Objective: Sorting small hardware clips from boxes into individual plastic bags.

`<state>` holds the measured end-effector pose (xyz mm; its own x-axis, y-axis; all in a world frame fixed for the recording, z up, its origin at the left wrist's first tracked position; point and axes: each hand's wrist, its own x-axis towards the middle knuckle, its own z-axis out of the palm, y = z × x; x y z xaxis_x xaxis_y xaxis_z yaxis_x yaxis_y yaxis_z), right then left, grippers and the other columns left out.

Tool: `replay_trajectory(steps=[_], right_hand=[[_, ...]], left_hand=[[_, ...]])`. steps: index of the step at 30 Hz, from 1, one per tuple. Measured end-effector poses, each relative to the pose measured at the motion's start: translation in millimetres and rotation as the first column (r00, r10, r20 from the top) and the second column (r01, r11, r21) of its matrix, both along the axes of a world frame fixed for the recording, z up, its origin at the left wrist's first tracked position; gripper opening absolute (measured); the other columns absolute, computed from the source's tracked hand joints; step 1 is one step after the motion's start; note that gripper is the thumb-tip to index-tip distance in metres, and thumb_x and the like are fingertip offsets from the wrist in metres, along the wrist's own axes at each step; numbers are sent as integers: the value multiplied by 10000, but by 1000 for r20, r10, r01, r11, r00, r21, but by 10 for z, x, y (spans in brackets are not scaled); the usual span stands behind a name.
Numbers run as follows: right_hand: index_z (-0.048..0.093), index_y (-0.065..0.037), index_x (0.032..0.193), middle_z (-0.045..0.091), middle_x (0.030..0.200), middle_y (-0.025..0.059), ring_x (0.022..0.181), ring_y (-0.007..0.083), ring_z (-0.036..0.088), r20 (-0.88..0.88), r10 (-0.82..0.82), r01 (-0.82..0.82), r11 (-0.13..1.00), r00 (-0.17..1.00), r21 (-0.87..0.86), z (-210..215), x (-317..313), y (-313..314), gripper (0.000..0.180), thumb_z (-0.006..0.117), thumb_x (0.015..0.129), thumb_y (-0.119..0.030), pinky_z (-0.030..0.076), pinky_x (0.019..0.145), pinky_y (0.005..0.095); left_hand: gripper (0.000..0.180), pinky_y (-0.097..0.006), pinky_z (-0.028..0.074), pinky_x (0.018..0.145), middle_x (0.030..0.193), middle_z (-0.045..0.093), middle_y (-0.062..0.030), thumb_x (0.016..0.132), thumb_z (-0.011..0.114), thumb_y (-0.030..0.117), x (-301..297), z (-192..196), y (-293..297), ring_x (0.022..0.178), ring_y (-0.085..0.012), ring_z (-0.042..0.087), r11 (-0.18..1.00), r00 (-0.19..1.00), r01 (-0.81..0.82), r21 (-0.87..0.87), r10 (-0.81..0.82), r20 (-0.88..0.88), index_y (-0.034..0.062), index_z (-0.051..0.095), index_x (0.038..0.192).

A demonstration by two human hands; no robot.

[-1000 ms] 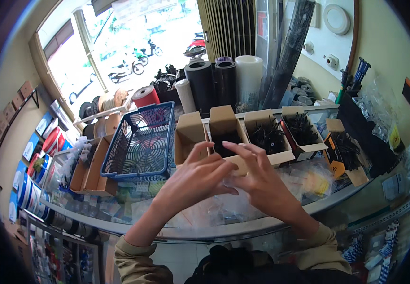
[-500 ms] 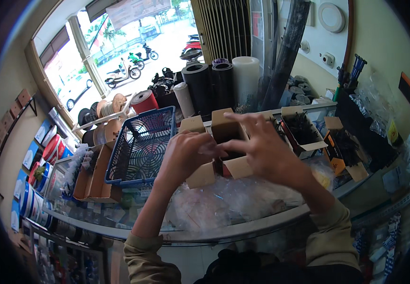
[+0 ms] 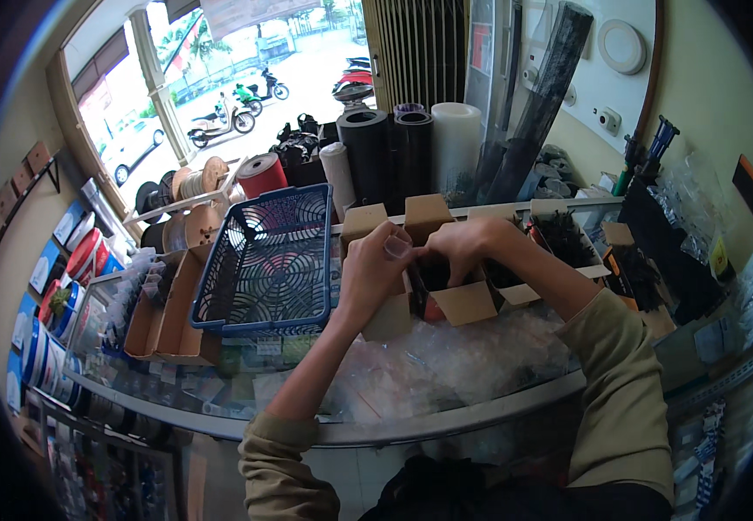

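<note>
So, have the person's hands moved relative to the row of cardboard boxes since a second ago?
Yes. The left hand and right hand have gone farther from the person, up over the open cardboard boxes, beside the blue basket.

Beyond the hands, a wide window (image 3: 220, 78) lets in bright daylight from a street with parked motorbikes (image 3: 220, 122). To the right of the hands rises a pale yellow wall (image 3: 698, 95) carrying a round white fitting (image 3: 622, 45). Below them runs a curved glass counter (image 3: 446, 417). Far to the left, shelves (image 3: 46, 286) hold coloured packets.
</note>
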<state>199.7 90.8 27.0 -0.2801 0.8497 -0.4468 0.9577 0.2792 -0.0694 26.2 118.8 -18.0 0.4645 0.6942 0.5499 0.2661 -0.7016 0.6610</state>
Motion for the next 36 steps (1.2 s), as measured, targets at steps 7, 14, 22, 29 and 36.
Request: replay_trajectory(steps=[7,14,22,29,36], right_hand=[[569,-28,1165,629,1089,141,992,266,613,52,-56,59,996,997,-73,-18,12,87,698,776,617,-406,499,831,343],[606,5,1058,652,990,158,941,291,622,-110,-54,54,999,993,-7,-122,71,118,581,763,623,-348,501,819,364],[639,23,1003,639,1028,188,977,295,615,-158,-84,126,952,984,278,-324,36,172,432,685,715,-295,500,849,363],[482,26,1183,504,1222,204,1193,327,442,-207,-81,137,952,975,274,-448,2,92,584,664,720,-279,367,1014,379],[503,9,1161,534,1188,184,1155,308,487,-203,-131,183,947,970,264,-410,-47,119,533,650,734,-274,404,985,376]], left_hand=[[255,-254,488,629,757,664,-71,688,777,122,-18,10,-2,678,-115,628,993,995,68,-92,-61,81,12,607,843],[270,-277,503,683,791,669,-82,681,768,108,-3,-30,3,744,-144,651,993,995,95,-72,-95,10,9,603,870],[244,-257,491,713,813,667,-55,694,745,92,-14,-47,0,762,-105,624,985,996,88,-149,-91,-15,24,610,885],[234,-240,478,726,825,657,-41,703,738,77,2,-60,17,778,-91,607,976,992,118,-183,-122,-9,16,612,890],[241,-258,500,707,821,671,-63,697,740,91,11,-77,30,768,-116,640,980,993,122,-159,-121,12,18,611,886]])
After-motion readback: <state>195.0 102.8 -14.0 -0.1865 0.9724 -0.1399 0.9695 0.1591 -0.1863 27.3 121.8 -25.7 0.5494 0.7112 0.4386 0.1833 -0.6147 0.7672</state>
